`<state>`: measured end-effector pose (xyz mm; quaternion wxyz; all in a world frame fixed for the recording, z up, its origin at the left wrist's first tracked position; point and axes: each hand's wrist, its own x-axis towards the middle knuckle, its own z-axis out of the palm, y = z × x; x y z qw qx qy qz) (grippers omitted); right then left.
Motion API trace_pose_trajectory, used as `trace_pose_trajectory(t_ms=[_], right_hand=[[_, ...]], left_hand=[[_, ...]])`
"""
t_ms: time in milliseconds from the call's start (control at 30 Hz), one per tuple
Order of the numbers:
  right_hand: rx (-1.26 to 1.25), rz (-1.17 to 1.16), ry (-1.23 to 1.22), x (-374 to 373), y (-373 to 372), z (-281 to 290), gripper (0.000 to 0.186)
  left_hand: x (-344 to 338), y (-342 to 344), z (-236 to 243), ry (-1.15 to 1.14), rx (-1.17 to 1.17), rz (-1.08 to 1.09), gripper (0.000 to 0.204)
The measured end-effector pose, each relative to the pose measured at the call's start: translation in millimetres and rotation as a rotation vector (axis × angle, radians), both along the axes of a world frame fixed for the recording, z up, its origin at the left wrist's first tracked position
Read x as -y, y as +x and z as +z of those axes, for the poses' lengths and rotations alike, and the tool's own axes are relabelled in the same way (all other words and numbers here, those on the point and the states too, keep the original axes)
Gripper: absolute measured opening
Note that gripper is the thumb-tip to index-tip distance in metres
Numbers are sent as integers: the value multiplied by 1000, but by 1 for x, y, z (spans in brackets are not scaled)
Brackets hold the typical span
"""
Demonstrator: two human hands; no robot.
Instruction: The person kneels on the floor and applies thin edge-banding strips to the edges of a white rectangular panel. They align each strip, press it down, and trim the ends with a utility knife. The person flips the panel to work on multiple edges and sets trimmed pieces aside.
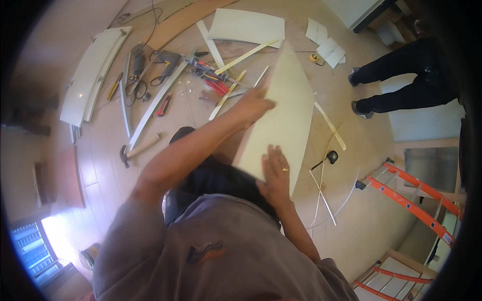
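Observation:
A long cream-white panel [288,95] with a pointed far end stands tilted in front of my body, over my lap. My left hand [255,105] is closed on its left edge, a finger lying over the face; the rest of the fingers are partly hidden and slightly blurred. Lower down, my right hand [275,170] rests flat on the panel's face with its fingers stretched, a ring on one of them. Beyond my left hand, thin pale strips [228,95] and a red-handled tool [216,86] lie on the floor.
Power tools [168,62], a hammer [140,146], a utility knife [163,104] and white panels [95,75] lie leftward. Another white panel [246,25] lies at the far side. To the right are a black tape measure [332,157], an orange ladder [401,195] and a person's legs [401,83].

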<state>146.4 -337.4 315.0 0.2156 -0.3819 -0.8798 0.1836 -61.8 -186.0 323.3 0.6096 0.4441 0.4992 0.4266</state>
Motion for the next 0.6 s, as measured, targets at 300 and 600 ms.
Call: trace_pose_trajectory(t_ms=[300, 600], right_hand=[[-282, -230, 399, -135, -28, 13, 108], [-145, -862, 851, -210, 88, 105, 86]], left_hand=[[-109, 74, 187, 317, -920, -158, 49], [-172, 99, 187, 1130, -1163, -549, 45]])
